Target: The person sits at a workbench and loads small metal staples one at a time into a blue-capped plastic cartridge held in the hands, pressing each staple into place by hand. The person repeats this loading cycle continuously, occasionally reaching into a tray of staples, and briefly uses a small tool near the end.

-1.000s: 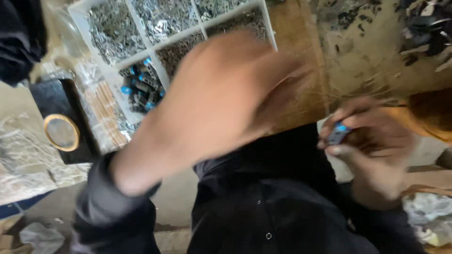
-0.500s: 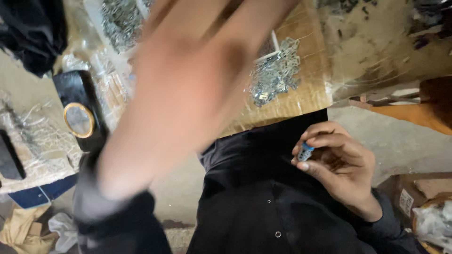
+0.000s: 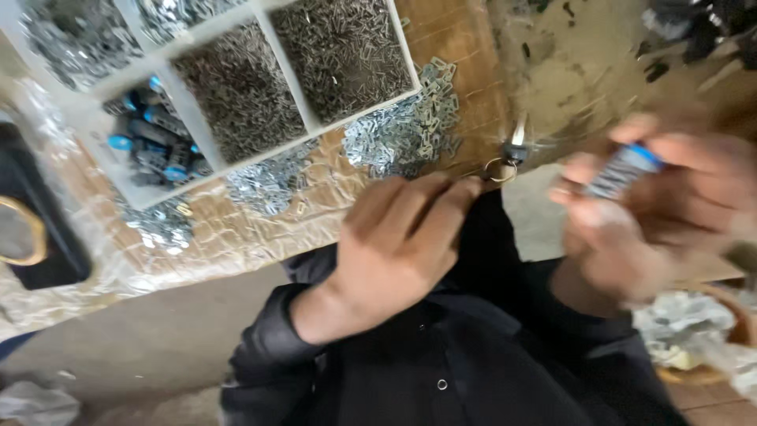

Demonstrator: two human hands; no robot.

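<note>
Workshop: compartment tray (image 3: 162, 79) of small metal parts (image 3: 343, 47), worn wooden bench (image 3: 453, 47).

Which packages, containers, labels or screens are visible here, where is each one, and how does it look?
No labels, signs or screens show.
Divided white tray: top left on the wooden table, compartments of small metal parts and dark blue-capped pieces.
Clear plastic wrapping: left edge, crinkled, transparent.
Black box: far left, with a gold ring.
Small grey cylinder with blue cap: held in the right hand; blurred.
Left hand: beside a metal ring.
</note>
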